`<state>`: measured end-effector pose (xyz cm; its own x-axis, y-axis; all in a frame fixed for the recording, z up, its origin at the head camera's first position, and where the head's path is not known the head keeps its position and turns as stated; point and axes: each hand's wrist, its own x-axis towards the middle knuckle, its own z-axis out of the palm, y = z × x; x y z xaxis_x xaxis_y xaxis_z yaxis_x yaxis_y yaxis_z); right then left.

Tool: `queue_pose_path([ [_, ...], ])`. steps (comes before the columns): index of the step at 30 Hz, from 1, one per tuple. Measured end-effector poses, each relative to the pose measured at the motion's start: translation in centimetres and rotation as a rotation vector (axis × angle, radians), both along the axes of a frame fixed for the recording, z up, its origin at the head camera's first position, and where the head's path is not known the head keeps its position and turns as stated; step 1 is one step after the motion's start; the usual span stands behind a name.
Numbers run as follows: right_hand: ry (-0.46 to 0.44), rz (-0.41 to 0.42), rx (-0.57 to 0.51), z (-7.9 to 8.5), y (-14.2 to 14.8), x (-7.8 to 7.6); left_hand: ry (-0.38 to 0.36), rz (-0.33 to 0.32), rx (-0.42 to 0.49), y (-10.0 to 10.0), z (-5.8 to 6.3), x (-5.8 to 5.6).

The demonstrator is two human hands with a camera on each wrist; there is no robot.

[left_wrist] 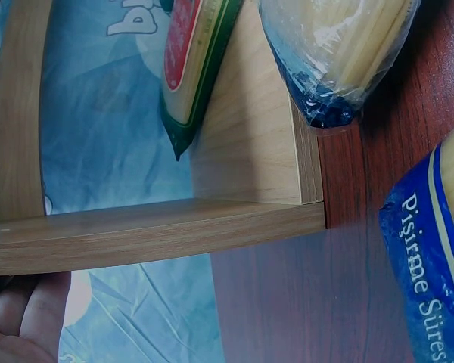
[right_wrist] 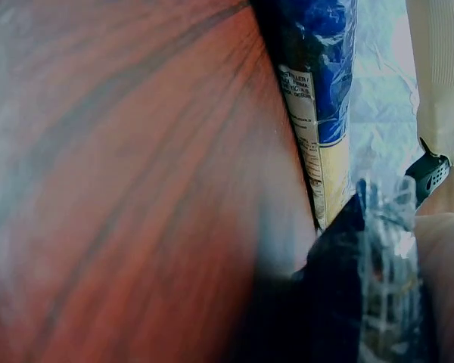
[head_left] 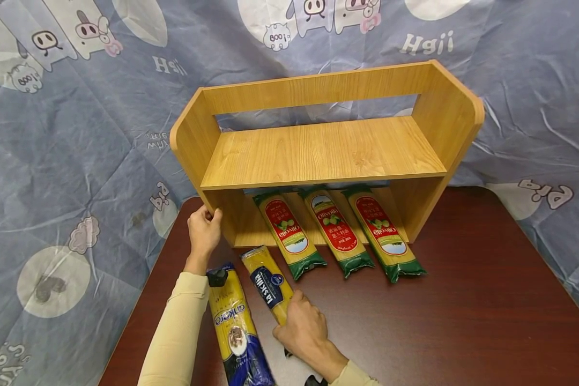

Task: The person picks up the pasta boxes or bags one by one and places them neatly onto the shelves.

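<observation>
My right hand (head_left: 303, 327) grips the near end of a yellow spaghetti pack (head_left: 265, 280) with a dark blue "la Sicilia" label. Its far end points toward the lower shelf opening, and my hand hides the near end. My left hand (head_left: 205, 233) holds the front edge of the left side panel of the wooden shelf (head_left: 328, 153); in the left wrist view, its fingers (left_wrist: 38, 306) lie against the panel's outer face. Left of the held pack, a yellow and blue "ankara" pasta pack (head_left: 238, 327) lies on the table, partly under my left wrist.
Three green-ended "Olivoila" pasta packs, a left one (head_left: 289, 233), a middle one (head_left: 336, 230) and a right one (head_left: 383, 233), lean in the lower compartment, their near ends jutting past its front. The dark red table (head_left: 487, 300) extends right. Patterned cloth (head_left: 77, 177) hangs behind.
</observation>
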<state>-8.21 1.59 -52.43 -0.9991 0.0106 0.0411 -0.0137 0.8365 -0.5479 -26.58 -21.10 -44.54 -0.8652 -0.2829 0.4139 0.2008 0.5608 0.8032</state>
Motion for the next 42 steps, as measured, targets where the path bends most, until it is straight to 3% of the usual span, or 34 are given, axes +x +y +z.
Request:
queue_pose_path([
  [14,-0.051,0.060,-0.090,0.7,0.9,-0.3,0.007,-0.016,0.006,-0.1,0.0,-0.2],
  [22,-0.063,0.090,-0.088,1.4,0.8,0.1,-0.006,-0.016,0.016,0.0,0.1,-0.1],
  [42,-0.033,0.058,-0.157,9.2,4.3,0.4,0.002,-0.010,0.003,-0.2,-0.1,-0.2],
])
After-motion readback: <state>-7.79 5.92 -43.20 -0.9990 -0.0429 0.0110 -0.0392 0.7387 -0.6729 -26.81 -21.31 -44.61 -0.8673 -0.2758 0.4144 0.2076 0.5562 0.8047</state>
